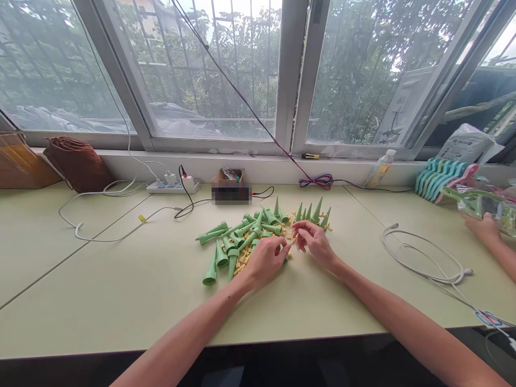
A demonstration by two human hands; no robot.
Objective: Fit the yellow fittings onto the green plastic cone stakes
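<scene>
A heap of green plastic cone spikes (237,239) lies on the pale green table (121,279), mixed with small yellow pieces (244,260). Several more green cones (312,212) stand upright behind the heap. My left hand (264,260) rests at the heap's near edge, fingers curled around a green piece that is mostly hidden. My right hand (314,242) is just to its right, fingertips pinched on a small yellow piece. The two hands nearly touch.
A white power strip (173,186) with cables, a small cardboard box (229,180), a brown bag (76,161), a bottle (379,169) and stacked teal items (437,177) line the back. White cable (423,258) lies right. Another person's hand (484,228) holds a packet at the right edge.
</scene>
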